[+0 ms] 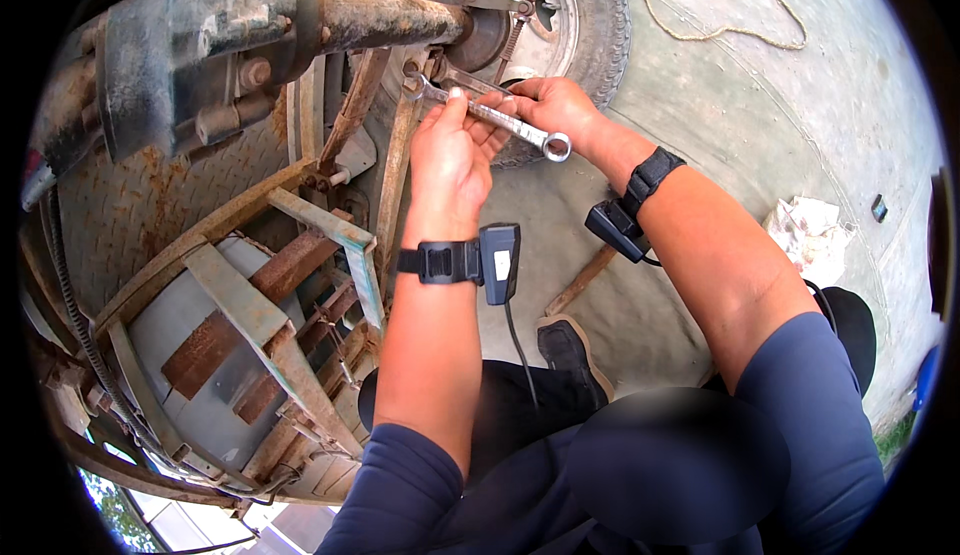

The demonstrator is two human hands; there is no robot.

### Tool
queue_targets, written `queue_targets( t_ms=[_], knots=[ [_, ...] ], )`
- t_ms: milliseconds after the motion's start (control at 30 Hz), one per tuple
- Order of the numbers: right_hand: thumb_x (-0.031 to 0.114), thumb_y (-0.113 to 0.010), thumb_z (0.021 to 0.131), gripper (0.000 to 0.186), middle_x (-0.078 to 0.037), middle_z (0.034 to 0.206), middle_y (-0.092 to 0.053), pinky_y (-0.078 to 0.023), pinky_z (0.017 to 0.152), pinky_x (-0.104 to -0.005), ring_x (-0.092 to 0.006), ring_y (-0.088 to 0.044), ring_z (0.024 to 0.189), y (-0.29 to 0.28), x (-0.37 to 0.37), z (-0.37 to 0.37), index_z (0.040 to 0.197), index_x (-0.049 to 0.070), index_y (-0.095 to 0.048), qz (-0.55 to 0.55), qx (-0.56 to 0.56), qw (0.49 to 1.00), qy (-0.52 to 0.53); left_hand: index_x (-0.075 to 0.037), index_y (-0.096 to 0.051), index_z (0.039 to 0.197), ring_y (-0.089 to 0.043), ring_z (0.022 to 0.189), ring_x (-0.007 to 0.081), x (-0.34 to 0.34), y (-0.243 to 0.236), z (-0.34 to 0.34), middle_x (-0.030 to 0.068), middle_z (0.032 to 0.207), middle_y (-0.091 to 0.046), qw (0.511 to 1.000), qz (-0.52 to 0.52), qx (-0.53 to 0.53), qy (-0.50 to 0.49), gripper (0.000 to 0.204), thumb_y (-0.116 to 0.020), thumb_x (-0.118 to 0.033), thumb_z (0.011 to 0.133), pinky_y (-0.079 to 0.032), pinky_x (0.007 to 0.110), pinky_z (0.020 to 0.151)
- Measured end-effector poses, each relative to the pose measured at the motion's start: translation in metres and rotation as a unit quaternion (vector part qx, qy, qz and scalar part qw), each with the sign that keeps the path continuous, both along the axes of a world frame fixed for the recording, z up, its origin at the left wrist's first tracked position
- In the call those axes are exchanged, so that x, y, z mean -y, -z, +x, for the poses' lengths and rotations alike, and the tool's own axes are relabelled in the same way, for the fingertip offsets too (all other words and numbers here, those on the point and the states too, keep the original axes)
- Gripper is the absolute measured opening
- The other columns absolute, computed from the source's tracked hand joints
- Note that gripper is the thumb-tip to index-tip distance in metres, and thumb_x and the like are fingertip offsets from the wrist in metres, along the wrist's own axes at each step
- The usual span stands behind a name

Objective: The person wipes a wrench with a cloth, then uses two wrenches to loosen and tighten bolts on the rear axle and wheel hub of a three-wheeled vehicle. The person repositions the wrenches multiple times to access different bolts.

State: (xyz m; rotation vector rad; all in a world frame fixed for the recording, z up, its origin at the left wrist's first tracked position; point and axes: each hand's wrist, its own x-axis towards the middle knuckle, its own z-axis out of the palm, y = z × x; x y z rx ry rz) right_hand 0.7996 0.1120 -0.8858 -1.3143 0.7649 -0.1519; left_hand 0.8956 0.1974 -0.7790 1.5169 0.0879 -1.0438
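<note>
My left hand [455,145] holds a chrome combination wrench [515,123], thumb on its shaft and fingers curled underneath; the ring end points right and down, the other end toward the wheel hub. My right hand [550,105], just beside it, pinches what looks like a second wrench [470,79] lying behind the first, its grip partly hidden. Above them are a rusty axle tube [390,17] with its hub, a threaded rod with a spring [510,45], and a tire [605,35] on a pale rim.
A dark cast housing [200,55] is at upper left, a rusty welded frame [230,295] at lower left. A rope [730,33], a crumpled white cloth [805,235], a small dark object [878,209] and a wooden handle [580,283] lie on the grey ground. My shoe [565,355] is below.
</note>
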Motion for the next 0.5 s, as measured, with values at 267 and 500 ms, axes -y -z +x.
queue_targets(
  t_ms=[267,500],
  knots=[
    [0.027,-0.056,0.094,0.034,-0.012,0.073,-0.068,-0.054,0.053,-0.032,-0.0202,-0.066,0.052,-0.016,0.005,-0.004,0.116,0.005,-0.067,-0.01,-0.032,0.998,-0.047,-0.003,-0.048,0.108,-0.064,0.106,0.0307,0.038,0.004,-0.003,0.0162,0.112,-0.063,0.992,-0.076,-0.068,-0.079,0.019,-0.042,-0.02,0.105,-0.053,0.04,0.093],
    [0.029,-0.06,0.092,0.035,-0.01,0.07,-0.067,-0.054,0.052,-0.0326,-0.0194,-0.064,0.05,-0.015,-0.001,-0.003,0.117,0.005,-0.067,0.047,-0.017,0.999,0.021,0.005,-0.045,0.115,-0.065,0.103,0.0333,0.061,0.018,0.005,0.0184,0.111,-0.061,0.976,-0.138,-0.078,-0.148,0.031,-0.032,-0.022,0.107,-0.056,0.045,0.093]
  ],
)
